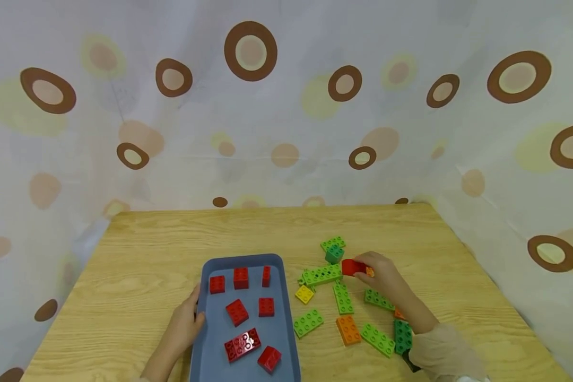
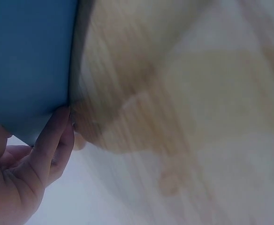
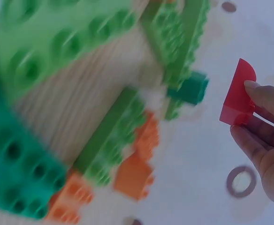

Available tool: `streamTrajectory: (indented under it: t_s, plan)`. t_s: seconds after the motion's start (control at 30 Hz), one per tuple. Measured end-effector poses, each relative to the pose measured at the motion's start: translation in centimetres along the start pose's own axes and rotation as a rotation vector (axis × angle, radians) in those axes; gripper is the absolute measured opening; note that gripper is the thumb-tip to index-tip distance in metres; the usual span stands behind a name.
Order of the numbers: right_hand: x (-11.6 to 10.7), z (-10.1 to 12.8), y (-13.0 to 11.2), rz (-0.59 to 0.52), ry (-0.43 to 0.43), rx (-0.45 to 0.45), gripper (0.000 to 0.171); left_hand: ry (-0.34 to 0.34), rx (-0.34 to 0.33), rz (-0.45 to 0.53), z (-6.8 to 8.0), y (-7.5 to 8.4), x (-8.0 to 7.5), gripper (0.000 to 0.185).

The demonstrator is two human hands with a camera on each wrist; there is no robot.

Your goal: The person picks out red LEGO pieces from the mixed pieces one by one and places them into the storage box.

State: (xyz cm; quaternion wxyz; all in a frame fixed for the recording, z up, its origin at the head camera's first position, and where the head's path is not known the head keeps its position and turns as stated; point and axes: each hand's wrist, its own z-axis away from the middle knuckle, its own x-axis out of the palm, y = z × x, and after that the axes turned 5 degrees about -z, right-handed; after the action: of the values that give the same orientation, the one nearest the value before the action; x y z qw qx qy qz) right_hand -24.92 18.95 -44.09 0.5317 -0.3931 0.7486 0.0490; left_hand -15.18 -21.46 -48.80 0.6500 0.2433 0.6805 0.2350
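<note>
My left hand [image 1: 182, 324] grips the left rim of a blue-grey tray [image 1: 214, 330], thumb at the inner side and fingers outside it; the left wrist view shows the fingers [image 2: 52, 136] at the tray's edge. Several red building bricks [image 1: 237, 312] of different sizes lie spread inside the tray. Right of the tray, my right hand [image 1: 385, 276] pinches a red brick [image 3: 236, 97] with a curved side between thumb and fingers, held above the loose bricks. Part of this brick is hidden by the hand.
Right of the tray lie several light green bricks [image 1: 308, 323], a yellow brick [image 1: 304, 294], an orange brick [image 1: 348, 330] and dark green bricks [image 1: 403, 336]. A dark green brick [image 1: 334, 253] stands farther back. Patterned cloth [image 1: 286, 106] hangs behind and beside the wooden table [image 1: 138, 249].
</note>
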Motion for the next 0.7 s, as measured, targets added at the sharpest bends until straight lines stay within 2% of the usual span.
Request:
streamTrajectory:
  t_s: [0.13,0.33,0.43,0.53,0.7]
  plan:
    - [0.9,-1.6,-2.9,-0.006,-0.04,-0.012,0.032,-0.002,-0.002,-0.002,0.0,-0.2,-0.1,0.06]
    - [2.3,-3.6,-7.5,-0.028,-0.088,-0.188,0.029,0.0,-0.023,0.004,0.2,-0.2,-0.2,0.06]
    - [2.8,-4.3,-10.0,-0.066,-0.141,-0.236,0.027,-0.006,-0.023,0.013,0.2,0.0,-0.2,0.06]
    - [3.4,-4.7,-12.4,-0.083,-0.196,-0.283,0.028,-0.009,-0.021,0.015,0.2,0.1,-0.1,0.059]
    - [4.6,-4.9,-15.9,-0.114,-0.236,-0.415,0.027,-0.002,-0.034,0.011,0.5,0.0,-0.2,0.059]
